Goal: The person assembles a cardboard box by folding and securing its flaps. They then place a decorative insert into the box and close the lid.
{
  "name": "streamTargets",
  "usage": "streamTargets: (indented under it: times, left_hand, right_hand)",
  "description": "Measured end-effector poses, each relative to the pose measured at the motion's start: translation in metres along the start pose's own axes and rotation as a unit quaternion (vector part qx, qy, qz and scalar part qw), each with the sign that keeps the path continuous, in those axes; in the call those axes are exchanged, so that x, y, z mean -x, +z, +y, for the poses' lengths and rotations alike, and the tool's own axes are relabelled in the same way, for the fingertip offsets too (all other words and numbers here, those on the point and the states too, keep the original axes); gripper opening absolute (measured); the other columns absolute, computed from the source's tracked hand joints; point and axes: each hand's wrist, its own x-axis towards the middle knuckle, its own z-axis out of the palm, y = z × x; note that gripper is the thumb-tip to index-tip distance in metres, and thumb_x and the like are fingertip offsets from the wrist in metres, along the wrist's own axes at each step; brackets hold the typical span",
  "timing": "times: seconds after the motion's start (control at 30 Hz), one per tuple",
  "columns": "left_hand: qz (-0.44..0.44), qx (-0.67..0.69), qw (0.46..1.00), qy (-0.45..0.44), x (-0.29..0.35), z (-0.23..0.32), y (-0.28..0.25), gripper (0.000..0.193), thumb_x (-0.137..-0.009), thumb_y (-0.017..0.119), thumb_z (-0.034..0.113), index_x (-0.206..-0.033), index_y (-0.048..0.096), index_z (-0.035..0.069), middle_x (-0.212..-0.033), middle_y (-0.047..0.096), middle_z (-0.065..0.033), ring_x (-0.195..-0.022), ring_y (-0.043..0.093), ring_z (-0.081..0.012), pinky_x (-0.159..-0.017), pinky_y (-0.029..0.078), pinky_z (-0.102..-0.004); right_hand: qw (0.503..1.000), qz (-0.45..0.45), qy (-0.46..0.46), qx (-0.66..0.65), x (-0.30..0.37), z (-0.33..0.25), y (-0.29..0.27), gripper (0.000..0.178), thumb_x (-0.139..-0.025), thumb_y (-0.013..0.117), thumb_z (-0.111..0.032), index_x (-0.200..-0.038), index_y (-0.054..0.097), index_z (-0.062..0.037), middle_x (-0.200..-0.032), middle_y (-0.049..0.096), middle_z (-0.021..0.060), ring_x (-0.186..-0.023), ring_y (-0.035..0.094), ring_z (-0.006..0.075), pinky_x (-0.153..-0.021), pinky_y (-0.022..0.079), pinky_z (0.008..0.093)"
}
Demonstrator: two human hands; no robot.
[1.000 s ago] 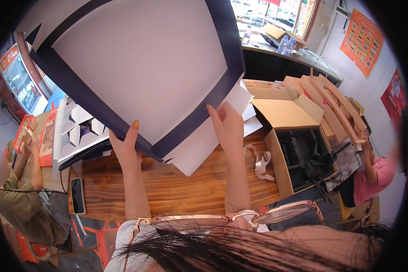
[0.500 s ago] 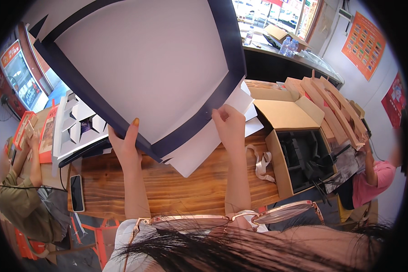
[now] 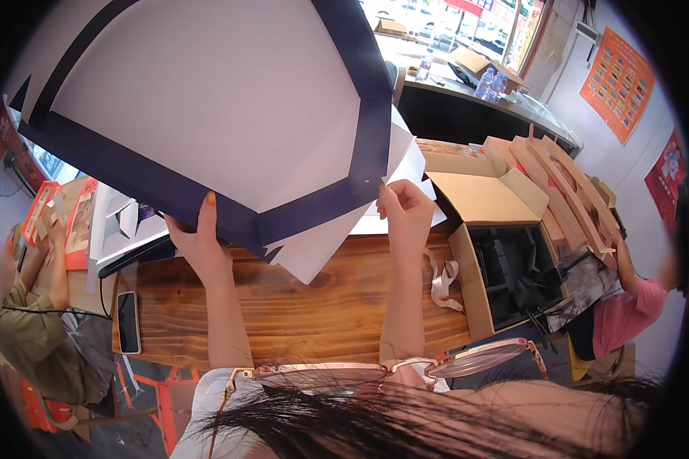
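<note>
Wooden plank table (image 3: 337,306) in foreground, warm brown with visible grain; behind it a dark counter (image 3: 467,115) carrying clear water bottles (image 3: 488,83) and a cardboard box (image 3: 478,65). Large windows (image 3: 467,23) at the far end admit bright daylight; the pale right-hand wall holds an orange poster (image 3: 618,83) and a red poster (image 3: 664,177). Floor at lower left is grey with orange markings (image 3: 157,390).

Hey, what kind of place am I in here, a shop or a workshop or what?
Probably a small shop's packing area. Both hands, left hand and right hand, hold up a flat box blank over a wooden table, beside an open carton, with posters on the wall.
</note>
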Motion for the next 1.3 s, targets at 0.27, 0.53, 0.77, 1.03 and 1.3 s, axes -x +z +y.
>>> streamTargets:
  times: [0.27,0.53,0.77,1.03,1.3]
  left_hand:
    - [0.005,0.000,1.000,0.012,0.001,0.002,-0.001,0.051,-0.081,0.069,0.007,-0.125,0.046,-0.001,-0.114,0.055,-0.0100,-0.101,0.055,-0.0179,-0.090,0.045,-0.0297]
    - [0.001,-0.005,0.999,0.033,0.003,0.002,-0.002,0.059,-0.079,0.071,0.012,-0.129,0.043,-0.001,-0.120,0.051,-0.0123,-0.106,0.051,-0.0180,-0.092,0.043,-0.0288]
    - [0.014,0.000,1.000,0.023,0.000,0.002,-0.002,0.059,-0.079,0.072,0.012,-0.128,0.043,-0.001,-0.119,0.051,-0.0122,-0.106,0.051,-0.0182,-0.093,0.043,-0.0286]
    - [0.012,0.000,1.000,0.028,-0.001,0.002,-0.003,0.058,-0.078,0.072,0.012,-0.128,0.043,0.000,-0.118,0.051,-0.0120,-0.106,0.051,-0.0181,-0.092,0.044,-0.0286]
    - [0.032,-0.006,0.999,0.016,0.000,0.009,-0.003,0.058,-0.078,0.069,0.015,-0.128,0.043,0.001,-0.116,0.051,-0.0123,-0.105,0.052,-0.0195,-0.089,0.047,-0.0303]
  right_hand:
    - [0.989,-0.053,0.039,-0.133,0.002,-0.014,-0.002,0.006,-0.082,0.061,0.000,-0.085,0.057,0.0009,-0.067,0.062,0.0061,-0.059,0.059,0.0107,-0.058,0.049,0.0232]
    - [0.998,-0.033,0.021,-0.055,0.003,-0.020,-0.002,0.033,-0.084,0.061,0.001,-0.116,0.057,0.0053,-0.073,0.067,0.0076,-0.067,0.064,0.0112,-0.066,0.054,0.0243]
    - [1.000,-0.012,0.011,-0.010,0.005,-0.019,0.004,0.037,-0.085,0.061,-0.001,-0.122,0.057,0.0047,-0.075,0.068,0.0079,-0.068,0.065,0.0110,-0.070,0.054,0.0246]
    - [0.999,-0.050,0.004,0.003,0.003,-0.013,0.002,0.038,-0.088,0.056,-0.001,-0.126,0.056,0.0023,-0.075,0.063,0.0052,-0.069,0.062,0.0110,-0.071,0.052,0.0254]
    - [0.993,-0.100,0.051,-0.045,0.004,-0.018,-0.001,0.050,-0.084,0.046,0.000,-0.135,0.050,0.0008,-0.071,0.054,0.0019,-0.067,0.055,0.0105,-0.065,0.045,0.0244]
